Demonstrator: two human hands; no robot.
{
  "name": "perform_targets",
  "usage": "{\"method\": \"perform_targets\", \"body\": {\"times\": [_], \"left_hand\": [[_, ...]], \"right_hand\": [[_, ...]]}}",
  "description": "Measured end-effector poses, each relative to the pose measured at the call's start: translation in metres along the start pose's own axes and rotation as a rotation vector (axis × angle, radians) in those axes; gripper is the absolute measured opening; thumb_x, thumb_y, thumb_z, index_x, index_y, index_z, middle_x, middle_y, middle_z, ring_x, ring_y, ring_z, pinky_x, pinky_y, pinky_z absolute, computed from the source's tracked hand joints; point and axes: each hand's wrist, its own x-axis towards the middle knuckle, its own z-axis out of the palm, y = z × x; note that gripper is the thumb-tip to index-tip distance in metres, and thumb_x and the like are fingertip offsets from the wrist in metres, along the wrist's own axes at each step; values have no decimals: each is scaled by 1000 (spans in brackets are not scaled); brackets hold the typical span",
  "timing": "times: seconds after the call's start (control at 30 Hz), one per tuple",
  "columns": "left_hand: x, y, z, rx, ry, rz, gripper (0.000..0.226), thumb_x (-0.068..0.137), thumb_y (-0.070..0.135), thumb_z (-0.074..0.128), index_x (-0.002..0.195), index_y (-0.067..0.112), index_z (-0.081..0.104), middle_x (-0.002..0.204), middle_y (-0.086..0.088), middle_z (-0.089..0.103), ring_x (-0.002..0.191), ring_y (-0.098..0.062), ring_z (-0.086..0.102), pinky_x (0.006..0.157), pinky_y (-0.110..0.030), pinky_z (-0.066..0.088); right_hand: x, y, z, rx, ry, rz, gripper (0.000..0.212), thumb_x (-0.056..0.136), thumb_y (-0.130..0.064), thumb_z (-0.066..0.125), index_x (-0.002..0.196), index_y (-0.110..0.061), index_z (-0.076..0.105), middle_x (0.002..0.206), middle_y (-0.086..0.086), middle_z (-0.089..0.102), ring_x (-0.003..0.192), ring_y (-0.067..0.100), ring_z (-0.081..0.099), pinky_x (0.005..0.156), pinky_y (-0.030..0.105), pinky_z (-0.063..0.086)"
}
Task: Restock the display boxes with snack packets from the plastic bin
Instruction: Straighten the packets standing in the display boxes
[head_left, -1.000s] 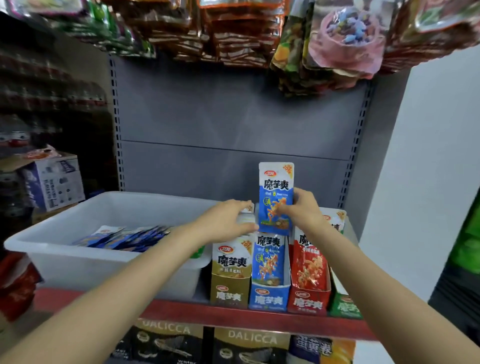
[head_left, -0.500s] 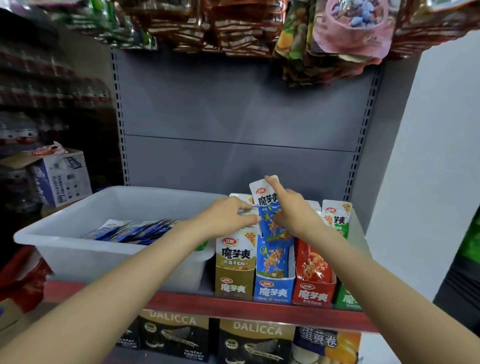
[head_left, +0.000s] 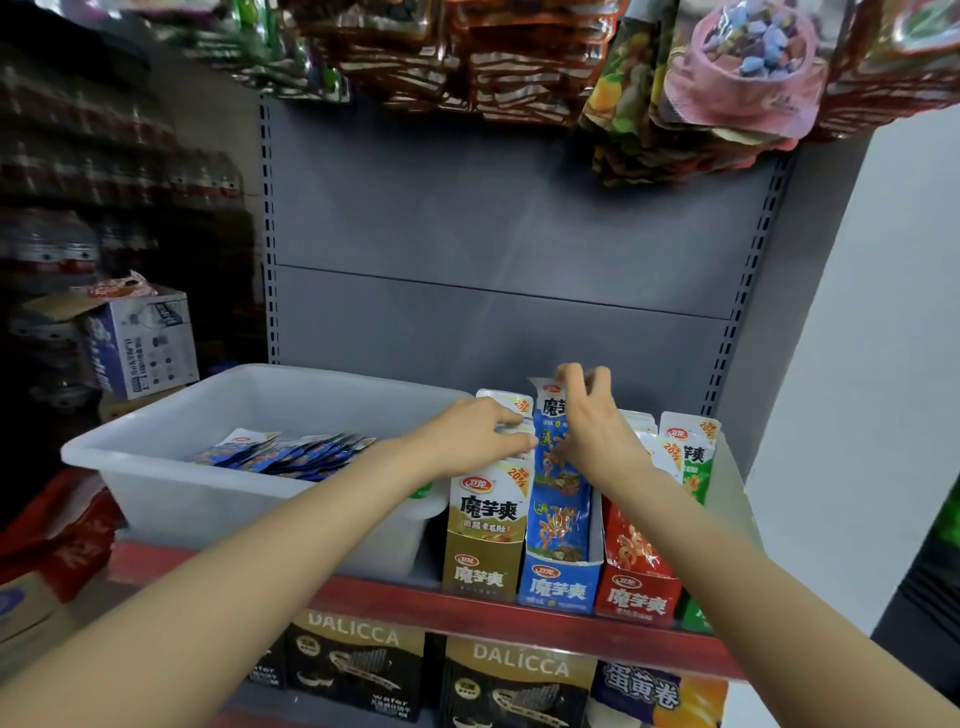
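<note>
Several display boxes stand side by side on the red-edged shelf: brown (head_left: 485, 569), blue (head_left: 558, 584), red (head_left: 638, 592) and green (head_left: 693, 457). My right hand (head_left: 589, 428) pinches the top of a blue snack packet (head_left: 553, 447) that stands low in the blue box, behind another blue packet. My left hand (head_left: 475, 434) rests on the tops of the packets in the brown box, fingers spread against them. The white plastic bin (head_left: 156, 483) sits left of the boxes with several blue packets (head_left: 291, 452) lying in it.
Bags of snacks (head_left: 727, 78) hang overhead from the upper shelf. The grey back panel (head_left: 493, 234) is behind the boxes. Dalicca cartons (head_left: 358, 670) fill the shelf below. A cardboard box (head_left: 140, 343) and red sacks (head_left: 57, 540) are at the left.
My right hand has lowered the blue packet from above the boxes down into the blue box. My left hand stayed on the brown box's packets.
</note>
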Motion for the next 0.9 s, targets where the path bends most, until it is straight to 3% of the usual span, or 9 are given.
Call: {"method": "perform_targets", "body": {"times": [0.13,0.2,0.33,0.47,0.57,0.67,0.77,0.9], "left_hand": [[1,-1,1,1,-3,5,55,90,48,52,138,21,47,145,-5,43,127,-20,45,96,-26,38],[1,-1,1,15,1,14,55,91,47,52,138,21,47,145,-5,43,128,-19,44,98,-26,37],[2,-2,1,4,2,11,54,91,47,53,138,22,47,145,-4,43,125,-19,47,93,-24,39],[1,-3,2,-12,38,5,52,89,45,55,135,22,51,143,-5,45,126,-20,46,95,-24,37],[-2,-2,1,-62,108,24,45,88,40,60,127,18,58,134,-2,54,121,-15,50,88,-18,35],[-7,-4,-4,-142,199,61,32,88,30,63,117,16,64,121,2,63,112,-10,55,81,-13,34],[-15,-16,-18,-197,322,49,22,88,24,61,108,17,68,109,3,68,103,-10,59,86,-19,41],[-31,-59,-49,-181,398,-93,13,89,18,59,98,16,68,94,4,68,88,-10,59,76,-21,41]], "right_hand": [[-2,4,-4,-318,-62,-47,78,74,-29,77,135,-17,30,126,8,35,118,26,43,91,37,43],[-3,6,-5,-413,-62,-68,76,75,-40,73,135,-18,32,128,6,36,121,24,40,95,37,37],[-4,9,-8,-407,-123,-33,103,69,-49,76,147,-23,14,132,7,34,127,25,37,100,40,34],[-6,12,-10,-474,-163,-53,83,70,-52,73,136,-18,36,129,5,33,122,23,35,102,40,33],[-7,10,-10,-356,-224,-37,76,74,-49,72,135,-17,41,131,4,35,122,22,35,101,36,36],[-5,-1,-16,-112,-87,-45,55,84,-36,66,133,-20,48,132,3,40,124,20,37,99,34,40],[4,-33,-26,163,73,-70,33,91,-24,58,123,-18,56,127,3,47,120,18,44,94,29,40],[29,-97,-20,296,40,-182,29,90,-19,56,118,-16,61,119,5,53,110,19,52,91,27,40]]}}
